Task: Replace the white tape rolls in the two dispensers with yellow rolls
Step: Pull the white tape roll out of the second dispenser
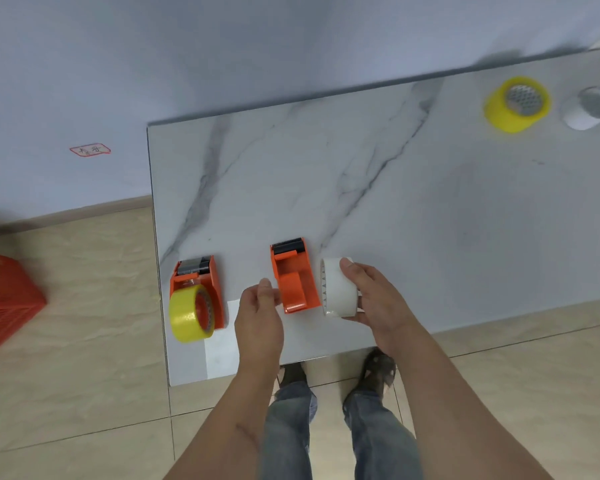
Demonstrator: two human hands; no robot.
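Right hand [371, 292] fingers clamp white roll [338, 287]; left hand [260, 313] fingers apart beside empty dispenser [293, 275]; far roll [591, 107] blurred.

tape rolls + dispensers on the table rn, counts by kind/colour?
Yellow tape rolls: 2, one in the left dispenser, one loose at the far right
White tape rolls: 2, one in the right hand, one at the far right edge
Orange dispensers: 2, left one loaded, middle one empty
Total: 6
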